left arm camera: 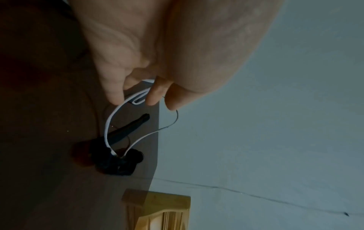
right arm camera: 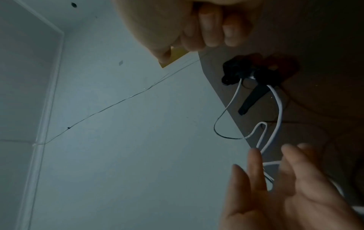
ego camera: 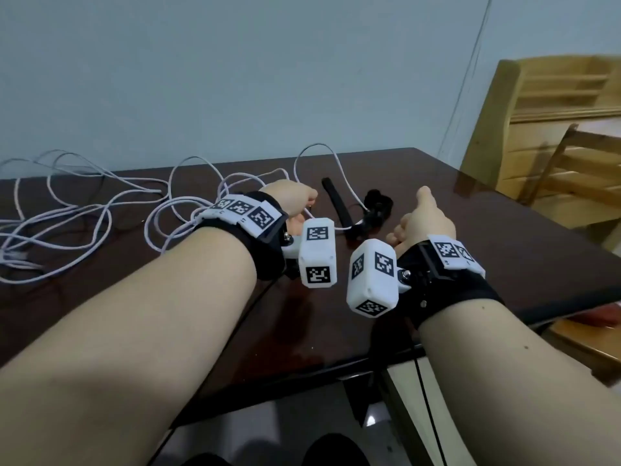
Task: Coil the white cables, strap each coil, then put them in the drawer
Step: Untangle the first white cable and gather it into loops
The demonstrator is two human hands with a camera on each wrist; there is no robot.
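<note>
Long white cables (ego camera: 100,210) sprawl in loose loops over the left half of the dark brown table (ego camera: 487,216). My left hand (ego camera: 295,203) hovers above the table's middle; one white cable (left arm camera: 107,124) runs between its thumb and fingers (right arm camera: 256,163) and arcs on to a heap of black straps (ego camera: 378,205). One straight black strap (ego camera: 336,203) lies beside that heap. My right hand (ego camera: 426,216) floats just right of the heap, thumb pointing forward, its other fingers (right arm camera: 208,31) curled into the palm around nothing. No drawer is visible.
A pale wooden chair (ego camera: 554,129) stands past the table's right corner. A thin dark wire (ego camera: 467,79) hangs along the blue-grey wall. The table's front edge (ego camera: 302,375) runs below my forearms, with tiled floor beneath.
</note>
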